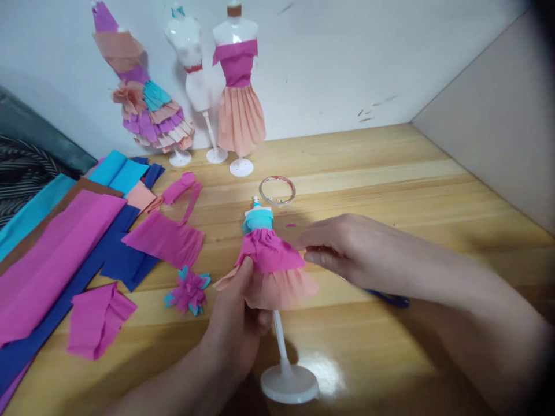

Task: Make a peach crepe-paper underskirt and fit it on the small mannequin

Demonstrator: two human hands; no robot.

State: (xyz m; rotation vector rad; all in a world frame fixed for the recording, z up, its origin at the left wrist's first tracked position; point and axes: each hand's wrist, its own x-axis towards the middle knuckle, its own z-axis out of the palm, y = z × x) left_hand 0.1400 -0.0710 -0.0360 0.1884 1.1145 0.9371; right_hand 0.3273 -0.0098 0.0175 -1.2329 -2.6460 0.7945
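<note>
A small mannequin on a white stand (289, 383) wears a turquoise top (259, 219) and a skirt with a magenta layer (274, 252) over a peach one (284, 288). The stand leans slightly. My left hand (237, 315) grips the skirt at its lower left, thumb in front and the other fingers behind it. At the right edge of the magenta layer is my right hand (342, 248), its fingers bent and drawn together; whether they pinch the paper edge is too blurred to tell.
Three dressed or partly dressed mannequins (240, 115) stand by the wall. Left lie coloured crepe sheets (65, 254), magenta pieces (167, 237) and a magenta-turquoise flower (188, 290). A clear ring (277, 190) sits behind the small mannequin; dark blue scissor handles (392, 299) lie under my right forearm.
</note>
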